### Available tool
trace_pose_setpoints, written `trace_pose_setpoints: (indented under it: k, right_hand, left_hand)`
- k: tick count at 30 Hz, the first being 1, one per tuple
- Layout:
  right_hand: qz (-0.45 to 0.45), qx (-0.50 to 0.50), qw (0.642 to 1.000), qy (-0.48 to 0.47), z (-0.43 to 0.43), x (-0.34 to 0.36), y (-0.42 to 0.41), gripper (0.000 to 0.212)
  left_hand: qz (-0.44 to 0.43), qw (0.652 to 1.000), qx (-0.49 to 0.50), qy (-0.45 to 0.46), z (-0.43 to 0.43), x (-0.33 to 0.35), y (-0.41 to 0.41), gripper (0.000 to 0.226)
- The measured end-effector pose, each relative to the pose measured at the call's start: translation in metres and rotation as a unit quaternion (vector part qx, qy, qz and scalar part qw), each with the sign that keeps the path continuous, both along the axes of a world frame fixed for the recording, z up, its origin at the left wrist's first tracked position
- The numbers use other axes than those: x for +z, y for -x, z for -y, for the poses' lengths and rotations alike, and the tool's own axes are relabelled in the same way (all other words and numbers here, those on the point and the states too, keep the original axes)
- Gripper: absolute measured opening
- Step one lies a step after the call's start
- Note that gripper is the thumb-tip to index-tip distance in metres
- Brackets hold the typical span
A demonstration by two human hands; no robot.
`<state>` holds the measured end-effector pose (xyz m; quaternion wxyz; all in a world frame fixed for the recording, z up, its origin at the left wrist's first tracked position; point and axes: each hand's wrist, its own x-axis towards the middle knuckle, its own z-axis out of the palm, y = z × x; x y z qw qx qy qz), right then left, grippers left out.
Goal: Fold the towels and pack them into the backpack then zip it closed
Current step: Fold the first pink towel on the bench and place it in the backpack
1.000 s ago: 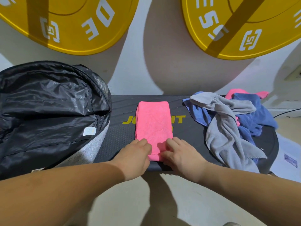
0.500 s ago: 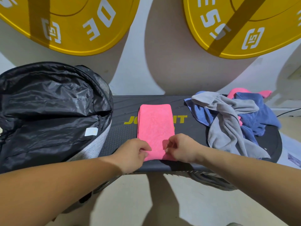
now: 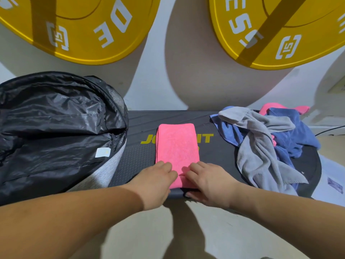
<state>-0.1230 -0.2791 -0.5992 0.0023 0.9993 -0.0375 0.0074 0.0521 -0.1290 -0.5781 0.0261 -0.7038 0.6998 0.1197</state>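
Note:
A pink towel (image 3: 177, 146), folded into a long narrow strip, lies in the middle of the black step platform (image 3: 138, 161). My left hand (image 3: 156, 181) and my right hand (image 3: 208, 182) rest side by side on its near end, fingers laid fairly flat on the cloth. The right thumb sits at the platform's front edge. The black backpack (image 3: 56, 128) lies open on the left, showing its shiny lining and a grey outer side. On the right of the platform is a loose pile of grey towel (image 3: 261, 152), blue towel (image 3: 293, 131) and another pink towel (image 3: 268, 108).
Two large yellow weight plates (image 3: 84, 25) (image 3: 280, 28) lean on the white wall behind the platform. A thin cable (image 3: 330, 129) runs along the floor at the far right. Pale floor lies in front of the platform, under my forearms.
Half a second ago both hands pinched the towel's near end with curled fingers. Now the fingers are spread flat on it again. The towel still lies in the same place.

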Motion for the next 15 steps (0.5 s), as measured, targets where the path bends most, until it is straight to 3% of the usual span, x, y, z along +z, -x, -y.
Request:
trace_pose_setpoints:
  k: [4,9,12,15]
  right_hand:
    - [-0.015,-0.079,0.992,-0.102,0.001,0.006,-0.005,0.037]
    - [-0.059,-0.219,0.923,-0.309,0.003,0.023,-0.014,0.004]
    - [-0.097,-0.242,0.904,-0.337,0.001,0.023,-0.015,0.024]
    - [-0.059,-0.301,0.877,-0.37,0.003,0.018,-0.017,0.017]
  left_hand:
    - [-0.089,0.994,0.064,0.015,0.0,-0.008,-0.01,0.025]
    - [-0.166,0.977,0.135,-0.01,-0.001,-0.009,-0.017,0.024]
    - [-0.316,0.926,0.205,-0.041,-0.001,-0.011,-0.019,0.025]
    - [-0.377,0.874,0.305,-0.003,0.007,-0.015,-0.026,0.021]
